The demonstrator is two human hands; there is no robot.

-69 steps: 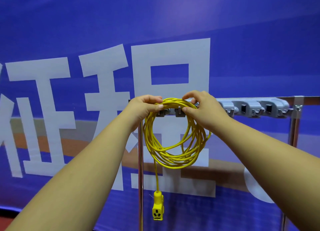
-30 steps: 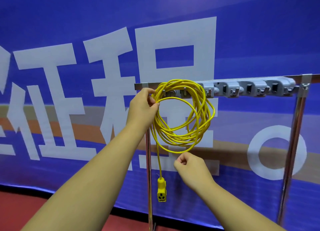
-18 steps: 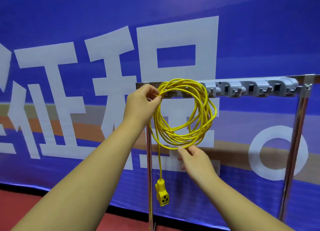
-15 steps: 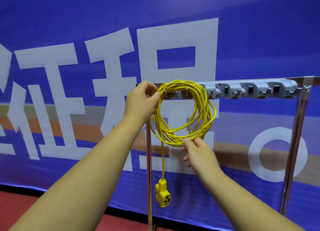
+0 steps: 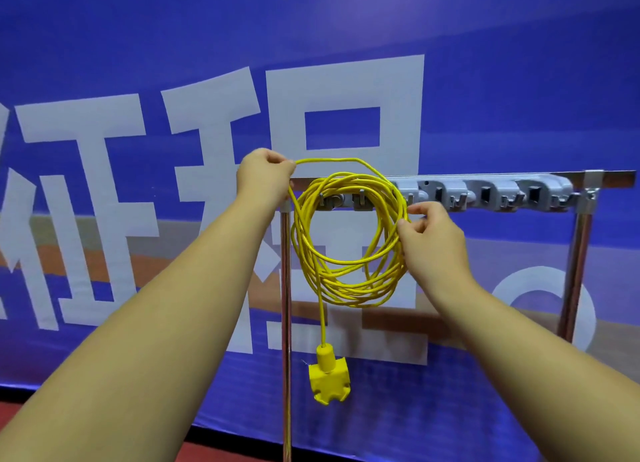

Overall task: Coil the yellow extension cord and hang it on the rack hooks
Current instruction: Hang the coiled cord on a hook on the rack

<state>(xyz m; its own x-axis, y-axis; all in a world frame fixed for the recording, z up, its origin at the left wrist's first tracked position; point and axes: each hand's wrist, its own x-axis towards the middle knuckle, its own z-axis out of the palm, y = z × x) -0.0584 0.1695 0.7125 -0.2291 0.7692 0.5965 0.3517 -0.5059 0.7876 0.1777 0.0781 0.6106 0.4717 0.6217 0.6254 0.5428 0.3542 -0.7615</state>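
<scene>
The yellow extension cord (image 5: 346, 281) hangs in a coil from two metal hooks (image 5: 360, 198) at the left end of the rack bar (image 5: 485, 177). Its yellow socket end (image 5: 327, 380) dangles below on a single strand. My left hand (image 5: 265, 176) pinches one loop at the coil's upper left and lifts that strand above the bar. My right hand (image 5: 429, 235) pinches the strands on the coil's right side, just below the grey holders (image 5: 485, 193).
The rack stands on two chrome posts, a left post (image 5: 285, 323) and a right post (image 5: 576, 271). Behind it hangs a blue banner (image 5: 311, 46) with large white characters. Several grey clip holders to the right of the coil carry nothing. A red floor strip (image 5: 242, 453) shows at the bottom.
My right hand rose from the coil's bottom to its right side. My left hand lifted one loop above the bar. The socket end swung slightly.
</scene>
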